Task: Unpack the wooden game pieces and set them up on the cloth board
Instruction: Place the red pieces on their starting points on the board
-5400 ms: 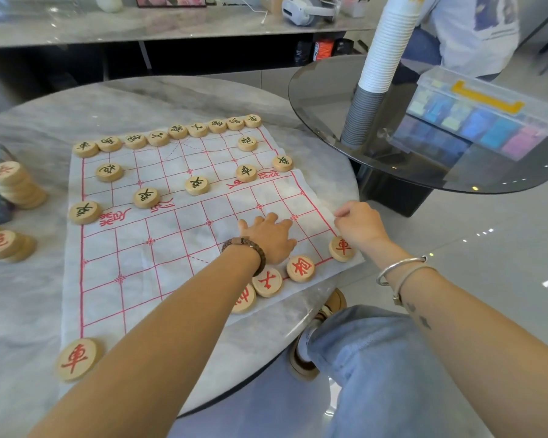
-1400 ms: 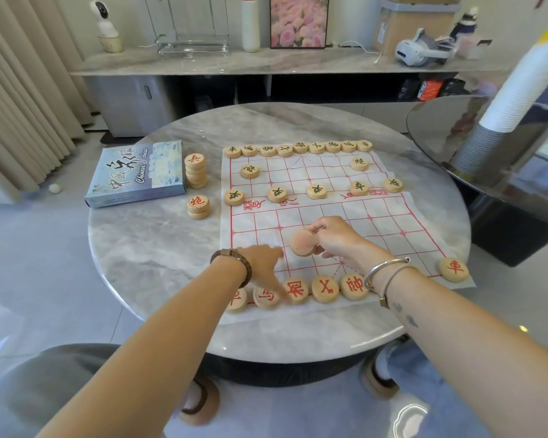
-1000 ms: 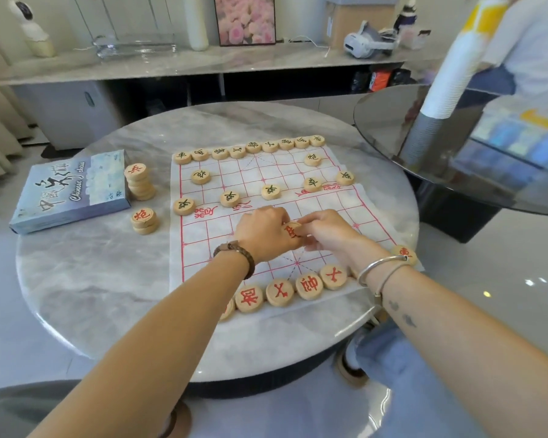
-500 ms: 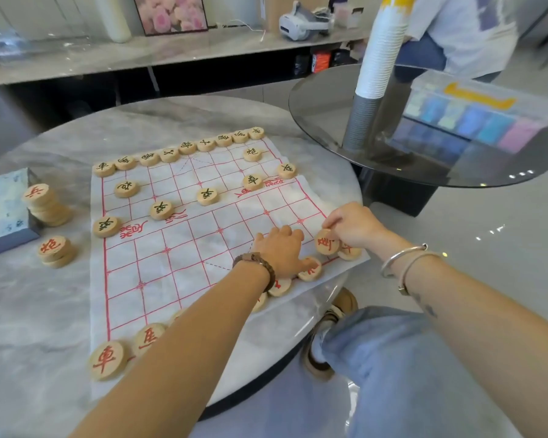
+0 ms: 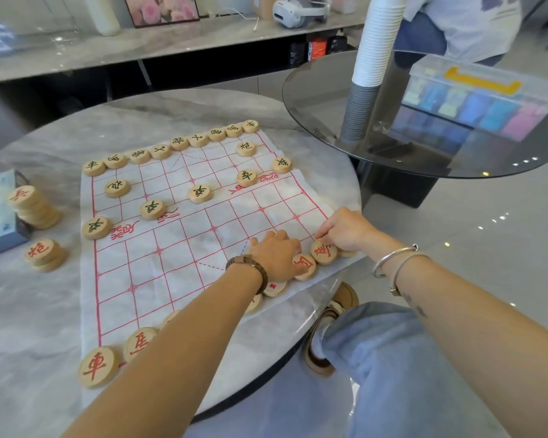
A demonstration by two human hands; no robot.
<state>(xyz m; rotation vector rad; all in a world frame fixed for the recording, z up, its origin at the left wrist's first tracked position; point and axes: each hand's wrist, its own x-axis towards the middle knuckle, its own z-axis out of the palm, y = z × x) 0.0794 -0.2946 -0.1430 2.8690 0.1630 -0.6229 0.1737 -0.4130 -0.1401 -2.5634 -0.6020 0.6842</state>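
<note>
1. Red-marked disc [image 5: 325,252]: looks like light, rigid wood with smooth faces, best pinched by the rim. Lies at the cloth board's [image 5: 184,248] 4 o'clock edge.
2. Right hand [image 5: 345,230] grip pinches its rim. Left hand [image 5: 276,257] grip lies flat, fingers resting on the neighbouring disc [image 5: 304,266].
3. Cloth is thin and likely to crease. Spare stacks [image 5: 34,205] at 9 o'clock on the counter [image 5: 29,311].

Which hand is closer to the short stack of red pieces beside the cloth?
Left. The left hand lies over the cloth, well right of the short stack; the right hand is farther right.
</note>
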